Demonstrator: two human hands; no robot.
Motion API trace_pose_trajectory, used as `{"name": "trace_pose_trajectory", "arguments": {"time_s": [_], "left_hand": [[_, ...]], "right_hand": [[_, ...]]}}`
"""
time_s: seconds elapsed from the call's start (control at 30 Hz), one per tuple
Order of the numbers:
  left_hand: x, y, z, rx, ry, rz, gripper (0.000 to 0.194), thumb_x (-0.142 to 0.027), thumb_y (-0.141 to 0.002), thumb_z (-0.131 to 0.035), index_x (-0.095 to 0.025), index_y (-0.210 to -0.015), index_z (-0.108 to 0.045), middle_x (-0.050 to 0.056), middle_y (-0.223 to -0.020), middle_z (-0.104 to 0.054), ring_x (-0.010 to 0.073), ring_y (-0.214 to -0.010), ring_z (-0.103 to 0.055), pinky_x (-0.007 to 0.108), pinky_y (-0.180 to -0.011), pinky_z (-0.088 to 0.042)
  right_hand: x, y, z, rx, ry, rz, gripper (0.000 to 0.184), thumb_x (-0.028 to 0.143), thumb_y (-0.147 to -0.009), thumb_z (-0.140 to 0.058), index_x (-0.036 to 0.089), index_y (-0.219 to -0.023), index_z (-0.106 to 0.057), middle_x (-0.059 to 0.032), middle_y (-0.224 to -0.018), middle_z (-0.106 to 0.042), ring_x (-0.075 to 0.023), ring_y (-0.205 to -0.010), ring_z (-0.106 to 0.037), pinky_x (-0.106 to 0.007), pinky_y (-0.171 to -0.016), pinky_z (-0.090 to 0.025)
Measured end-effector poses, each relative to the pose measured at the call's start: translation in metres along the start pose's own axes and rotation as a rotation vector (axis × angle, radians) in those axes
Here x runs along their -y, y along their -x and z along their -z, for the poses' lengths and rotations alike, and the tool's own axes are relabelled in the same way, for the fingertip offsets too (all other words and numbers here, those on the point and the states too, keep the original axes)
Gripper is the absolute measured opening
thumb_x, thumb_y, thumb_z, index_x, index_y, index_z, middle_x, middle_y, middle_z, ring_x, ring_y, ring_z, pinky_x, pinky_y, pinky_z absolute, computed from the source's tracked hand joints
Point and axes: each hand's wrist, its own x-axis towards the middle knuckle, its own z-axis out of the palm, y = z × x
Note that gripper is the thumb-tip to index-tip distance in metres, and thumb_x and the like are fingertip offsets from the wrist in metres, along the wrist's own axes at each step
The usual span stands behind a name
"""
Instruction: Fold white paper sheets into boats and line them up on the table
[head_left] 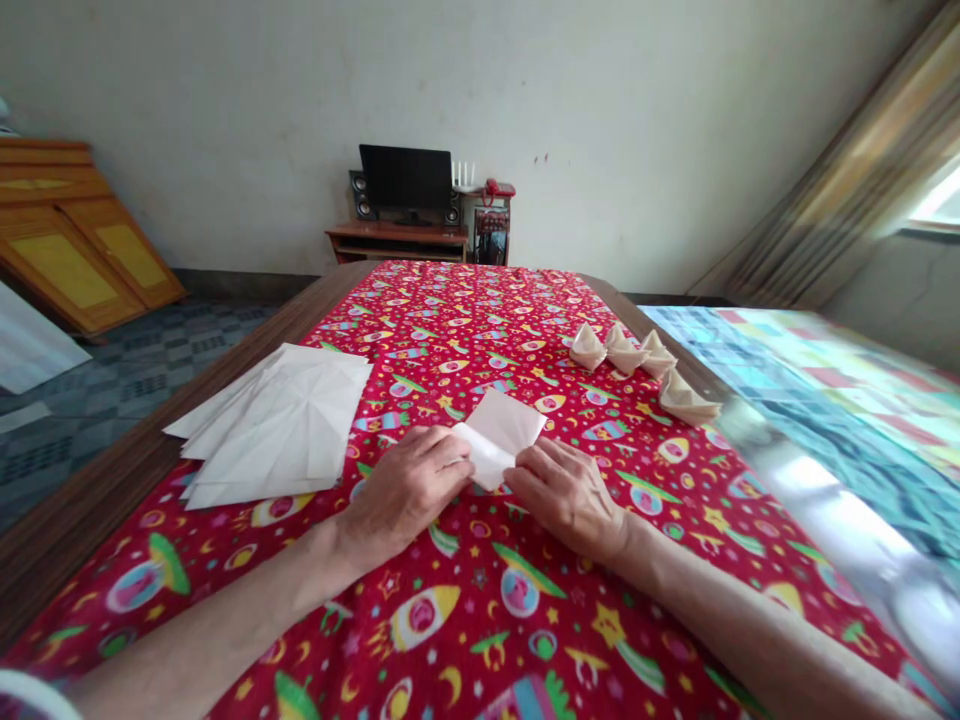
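A partly folded sheet of white paper [504, 428] lies on the red patterned cloth in front of me, one corner pointing away. My left hand [420, 480] grips its left edge with the fingers curled and pressed together. On the opposite edge my right hand [566, 490] is closed the same way. The fingertips hide both side corners of the paper. To the left of my left hand rests a stack of creased white paper sheets [289, 420]. Several folded paper boat shapes [622, 350] stand beyond my right hand, toward the table's right side.
The red cloth [480, 300] covers most of a dark wooden table [247, 365]. A bed with a colourful sheet [810, 400] adjoins on the right. At the far wall, a monitor [406, 180] sits on a small desk [397, 240]. A wooden cabinet [82, 235] stands at the left.
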Motion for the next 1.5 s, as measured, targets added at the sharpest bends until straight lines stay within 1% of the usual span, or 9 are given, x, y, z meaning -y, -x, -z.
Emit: {"name": "trace_pose_trajectory", "arguments": {"time_s": [0.07, 0.2, 0.37, 0.47, 0.6, 0.83, 0.97, 1.27, 1.5], "left_hand": [[0.0, 0.002, -0.005, 0.05, 0.062, 0.003, 0.02, -0.021, -0.093, -0.045, -0.019, -0.087, -0.064, 0.003, -0.086, -0.062, 0.0177, -0.085, -0.055, 0.032, -0.078, -0.047], [0.0, 0.005, -0.015, 0.061, 0.196, 0.067, 0.017, -0.02, -0.093, -0.046, -0.019, -0.09, -0.063, 0.003, -0.085, -0.061, 0.0159, -0.085, -0.056, 0.029, -0.079, -0.047], [0.001, 0.002, -0.024, -0.001, 0.348, 0.252, 0.014, -0.021, -0.09, -0.051, -0.018, -0.081, -0.061, 0.002, -0.081, -0.06, 0.0137, -0.078, -0.058, 0.025, -0.072, -0.047], [0.001, -0.003, -0.024, 0.02, 0.348, 0.352, 0.017, -0.024, -0.088, -0.051, -0.018, -0.074, -0.059, 0.001, -0.075, -0.058, 0.0117, -0.067, -0.056, 0.023, -0.063, -0.044], [0.001, -0.007, -0.02, 0.053, 0.258, 0.393, 0.021, -0.025, -0.088, -0.048, -0.018, -0.07, -0.055, 0.0, -0.071, -0.056, 0.0111, -0.061, -0.053, 0.023, -0.058, -0.039], [-0.001, -0.013, -0.015, 0.117, 0.119, 0.398, 0.02, -0.025, -0.088, -0.047, -0.019, -0.07, -0.054, 0.001, -0.071, -0.058, 0.0136, -0.062, -0.054, 0.025, -0.056, -0.037], [-0.001, -0.015, -0.012, 0.153, 0.093, 0.397, 0.02, -0.025, -0.087, -0.047, -0.019, -0.069, -0.053, 0.001, -0.07, -0.058, 0.0137, -0.061, -0.054, 0.025, -0.055, -0.036], [0.006, -0.018, -0.014, 0.175, 0.134, 0.401, 0.023, -0.027, -0.086, -0.049, -0.019, -0.064, -0.053, 0.0, -0.065, -0.056, 0.0125, -0.058, -0.053, 0.024, -0.054, -0.033], [0.007, -0.02, -0.011, 0.165, 0.151, 0.372, 0.022, -0.024, -0.086, -0.049, -0.019, -0.065, -0.052, 0.0, -0.065, -0.056, 0.0128, -0.059, -0.052, 0.024, -0.055, -0.033]], "right_hand": [[-0.003, 0.003, -0.003, 0.037, -0.049, -0.037, 0.028, 0.019, -0.093, -0.043, 0.017, -0.073, -0.062, -0.0026, -0.073, -0.057, -0.012, -0.065, -0.044, -0.025, -0.057, -0.031], [-0.009, 0.009, -0.009, 0.111, -0.212, -0.207, 0.024, 0.024, -0.091, -0.048, 0.019, -0.077, -0.067, -0.0018, -0.073, -0.058, -0.0105, -0.066, -0.051, -0.021, -0.059, -0.036], [-0.011, 0.011, -0.012, 0.149, -0.43, -0.457, 0.014, 0.026, -0.087, -0.056, 0.02, -0.081, -0.068, -0.0007, -0.075, -0.063, -0.0102, -0.065, -0.057, -0.019, -0.059, -0.041], [-0.012, 0.01, -0.01, 0.159, -0.462, -0.523, 0.014, 0.028, -0.086, -0.057, 0.02, -0.08, -0.066, -0.0009, -0.076, -0.065, -0.0113, -0.066, -0.059, -0.02, -0.06, -0.042], [-0.012, 0.01, -0.009, 0.094, -0.409, -0.488, 0.013, 0.027, -0.087, -0.055, 0.018, -0.086, -0.064, -0.0016, -0.076, -0.064, -0.0113, -0.065, -0.058, -0.02, -0.06, -0.042], [-0.008, 0.013, 0.0, 0.126, -0.043, -0.151, 0.023, 0.023, -0.094, -0.043, 0.019, -0.098, -0.065, -0.0023, -0.069, -0.057, -0.0115, -0.063, -0.05, -0.022, -0.052, -0.034], [-0.007, 0.014, 0.003, 0.153, 0.034, -0.049, 0.022, 0.019, -0.093, -0.044, 0.016, -0.105, -0.062, -0.0028, -0.069, -0.055, -0.0126, -0.063, -0.048, -0.024, -0.052, -0.033], [-0.005, 0.01, 0.004, 0.34, 0.048, -0.148, 0.017, 0.021, -0.092, -0.047, 0.019, -0.098, -0.063, -0.0018, -0.071, -0.057, -0.0125, -0.062, -0.047, -0.026, -0.05, -0.025], [-0.005, 0.011, 0.003, 0.308, 0.044, -0.164, 0.019, 0.022, -0.093, -0.045, 0.019, -0.1, -0.062, -0.0015, -0.069, -0.056, -0.0122, -0.06, -0.045, -0.027, -0.049, -0.021]]}}
